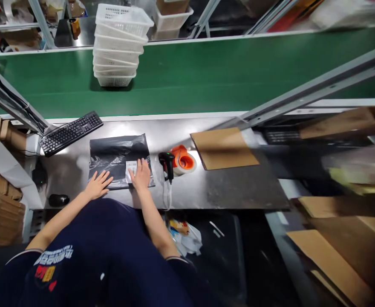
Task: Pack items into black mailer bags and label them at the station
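Observation:
A black plastic mailing bag [119, 149] lies flat on the metal table in front of me. My left hand [98, 185] rests on its lower left corner, fingers spread. On the right side of the bag, my right hand [141, 174] lies with its fingers stretched out, partly over a white label [130, 171] stuck to the bag. Just right of the bag is a black barcode scanner [166, 164] with a pale cable. Touching or close behind it sits an orange tape dispenser [183, 160] with a roll of tape.
A black keyboard [72, 133] and a mouse [59, 200] are on the left of the metal table [226, 187]. Flat cardboard [224, 149] lies to the right. Stacked white baskets [119, 51] stand on the green conveyor belt [206, 72]. Below the table is a dark bin [219, 256] containing scraps.

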A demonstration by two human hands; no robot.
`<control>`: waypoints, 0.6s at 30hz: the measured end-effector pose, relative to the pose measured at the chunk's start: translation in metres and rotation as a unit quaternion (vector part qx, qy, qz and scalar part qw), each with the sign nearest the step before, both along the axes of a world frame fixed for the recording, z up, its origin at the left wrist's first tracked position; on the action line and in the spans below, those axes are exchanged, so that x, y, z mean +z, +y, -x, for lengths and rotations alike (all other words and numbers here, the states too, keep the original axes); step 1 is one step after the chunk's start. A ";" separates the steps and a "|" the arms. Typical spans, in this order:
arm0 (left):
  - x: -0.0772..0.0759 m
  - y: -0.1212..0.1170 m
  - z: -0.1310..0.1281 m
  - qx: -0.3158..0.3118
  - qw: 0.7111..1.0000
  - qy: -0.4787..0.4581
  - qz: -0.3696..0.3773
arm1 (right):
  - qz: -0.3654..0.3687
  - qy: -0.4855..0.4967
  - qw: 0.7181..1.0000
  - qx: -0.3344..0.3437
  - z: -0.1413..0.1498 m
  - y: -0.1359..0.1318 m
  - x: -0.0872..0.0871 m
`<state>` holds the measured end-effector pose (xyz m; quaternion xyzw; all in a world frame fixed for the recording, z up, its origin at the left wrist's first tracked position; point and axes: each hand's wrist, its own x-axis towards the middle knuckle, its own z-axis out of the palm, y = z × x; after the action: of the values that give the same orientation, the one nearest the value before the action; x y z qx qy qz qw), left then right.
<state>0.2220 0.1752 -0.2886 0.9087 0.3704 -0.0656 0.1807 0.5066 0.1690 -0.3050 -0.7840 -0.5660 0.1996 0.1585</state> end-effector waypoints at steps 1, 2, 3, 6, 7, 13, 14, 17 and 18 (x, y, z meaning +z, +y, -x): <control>0.000 0.000 0.001 0.018 1.000 0.006 -0.002 | 0.005 -0.015 0.998 0.053 0.009 0.002 -0.003; -0.001 0.000 0.002 0.034 0.999 0.014 -0.002 | 0.022 -0.022 0.995 0.100 0.017 0.004 -0.007; -0.001 0.000 0.003 0.047 0.999 0.022 -0.001 | 0.045 -0.022 0.990 0.130 0.025 0.006 -0.010; -0.003 0.000 0.007 0.057 0.998 0.037 0.004 | 0.070 -0.017 0.988 0.137 0.041 0.011 -0.019; -0.004 -0.001 0.008 0.057 0.998 0.039 0.002 | 0.065 -0.019 0.990 0.128 0.045 0.012 -0.021; -0.003 -0.005 0.012 0.055 0.998 0.033 -0.015 | 0.050 0.007 0.979 0.198 0.050 -0.014 -0.025; -0.003 -0.005 0.012 0.057 0.998 0.029 -0.013 | 0.042 0.023 0.968 0.248 0.048 -0.021 -0.025; -0.003 -0.004 0.015 0.116 0.993 0.019 -0.007 | 0.019 0.057 0.926 0.374 0.042 -0.038 -0.024; -0.003 -0.003 0.017 0.151 0.988 0.017 -0.006 | 0.014 0.052 0.927 0.371 0.039 -0.039 -0.023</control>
<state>0.2053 0.1721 -0.2917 0.8423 0.5067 -0.0512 0.1768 0.4675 0.1302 -0.3284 -0.5081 -0.8048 0.2929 0.0914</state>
